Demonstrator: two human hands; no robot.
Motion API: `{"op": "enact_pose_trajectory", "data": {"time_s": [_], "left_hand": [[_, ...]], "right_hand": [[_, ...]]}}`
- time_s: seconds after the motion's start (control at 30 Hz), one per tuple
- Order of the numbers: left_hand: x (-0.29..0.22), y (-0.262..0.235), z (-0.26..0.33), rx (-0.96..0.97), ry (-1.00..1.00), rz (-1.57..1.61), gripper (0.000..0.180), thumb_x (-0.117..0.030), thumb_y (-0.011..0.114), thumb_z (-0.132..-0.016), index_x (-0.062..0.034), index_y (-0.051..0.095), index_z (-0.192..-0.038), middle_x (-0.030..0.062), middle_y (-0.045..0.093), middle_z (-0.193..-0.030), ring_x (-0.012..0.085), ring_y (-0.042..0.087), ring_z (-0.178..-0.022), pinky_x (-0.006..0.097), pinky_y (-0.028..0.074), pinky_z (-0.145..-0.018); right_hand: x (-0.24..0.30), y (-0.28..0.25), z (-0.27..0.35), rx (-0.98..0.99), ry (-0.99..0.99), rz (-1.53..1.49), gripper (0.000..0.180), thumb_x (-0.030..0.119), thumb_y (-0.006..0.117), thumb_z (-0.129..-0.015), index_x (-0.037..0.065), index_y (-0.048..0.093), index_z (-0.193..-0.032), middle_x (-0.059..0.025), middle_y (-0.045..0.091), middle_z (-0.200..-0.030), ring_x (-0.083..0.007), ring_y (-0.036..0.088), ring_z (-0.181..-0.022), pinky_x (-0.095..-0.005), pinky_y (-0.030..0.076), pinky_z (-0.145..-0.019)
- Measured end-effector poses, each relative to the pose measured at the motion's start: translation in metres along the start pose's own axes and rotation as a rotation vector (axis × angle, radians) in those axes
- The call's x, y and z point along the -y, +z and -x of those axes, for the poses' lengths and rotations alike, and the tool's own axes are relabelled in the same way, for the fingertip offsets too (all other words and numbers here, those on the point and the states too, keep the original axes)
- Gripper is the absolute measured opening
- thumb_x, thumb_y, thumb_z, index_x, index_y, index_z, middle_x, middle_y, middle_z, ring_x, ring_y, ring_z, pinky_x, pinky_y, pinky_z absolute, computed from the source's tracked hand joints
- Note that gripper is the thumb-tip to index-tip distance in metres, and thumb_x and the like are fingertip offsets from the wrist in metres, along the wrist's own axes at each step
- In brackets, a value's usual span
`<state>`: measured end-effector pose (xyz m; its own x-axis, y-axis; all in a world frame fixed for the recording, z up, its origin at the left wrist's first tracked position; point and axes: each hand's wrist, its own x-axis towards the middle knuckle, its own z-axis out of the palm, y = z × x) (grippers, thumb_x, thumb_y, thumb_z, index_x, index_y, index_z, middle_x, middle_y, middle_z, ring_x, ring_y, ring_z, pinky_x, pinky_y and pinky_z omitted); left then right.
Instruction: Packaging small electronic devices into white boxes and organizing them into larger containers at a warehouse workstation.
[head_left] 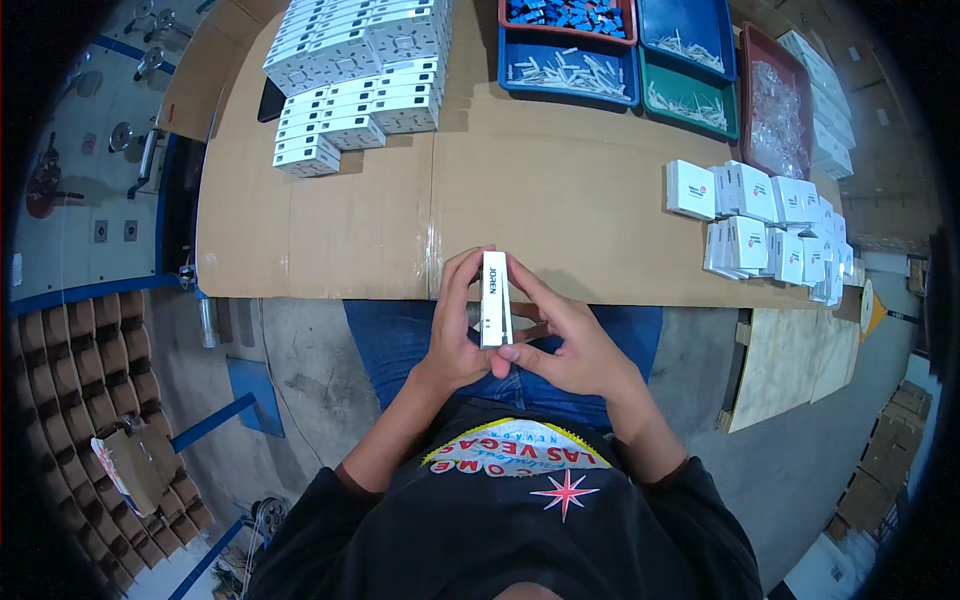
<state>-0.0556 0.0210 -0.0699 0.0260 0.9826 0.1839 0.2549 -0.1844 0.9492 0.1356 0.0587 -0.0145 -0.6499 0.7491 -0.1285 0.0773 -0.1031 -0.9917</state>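
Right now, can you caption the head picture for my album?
Left fingers and right fingers hold a slim white box near a cardboard-covered table.

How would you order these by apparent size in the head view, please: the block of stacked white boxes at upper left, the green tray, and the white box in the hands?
1. Block of stacked white boxes
2. Green tray
3. Hand-held white box, narrow side facing up

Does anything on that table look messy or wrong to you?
Nothing looks clearly spilled or damaged. Only the small white boxes on the right seem a bit askew: they sit in uneven rows, unlike the neatly lined-up stack of boxes at left.
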Motion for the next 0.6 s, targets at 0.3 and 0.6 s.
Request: {"op": "enact_pose_trajectory", "data": {"time_s": [0.3, 0.6], "left_hand": [[0.012, 0.006, 0.002, -0.137, 0.072, 0.017, 0.122, -0.078, 0.075, -0.072, 0.0047, 0.038, -0.152, 0.0232, 0.049, -0.144, 0.0358, 0.051, -0.133, 0.046, 0.043, -0.110], [0.019, -0.005, 0.003, -0.115, 0.170, -0.043, 0.118, -0.073, 0.080, -0.072, 0.0011, 0.038, -0.154, 0.0234, 0.048, -0.146, 0.0387, 0.050, -0.133, 0.047, 0.042, -0.111]], "right_hand": [[-0.012, 0.015, -0.002, -0.213, -0.430, 0.584, 0.069, 0.018, 0.065, -0.098, -0.008, 0.036, -0.155, -0.0299, 0.063, -0.134, -0.0396, 0.073, -0.097, -0.0409, 0.060, -0.083], [0.010, 0.017, 0.006, -0.059, -0.026, 0.059, 0.072, 0.002, 0.058, -0.097, 0.003, 0.029, -0.162, -0.0245, 0.070, -0.119, -0.0285, 0.075, -0.091, -0.0355, 0.058, -0.078]]}}
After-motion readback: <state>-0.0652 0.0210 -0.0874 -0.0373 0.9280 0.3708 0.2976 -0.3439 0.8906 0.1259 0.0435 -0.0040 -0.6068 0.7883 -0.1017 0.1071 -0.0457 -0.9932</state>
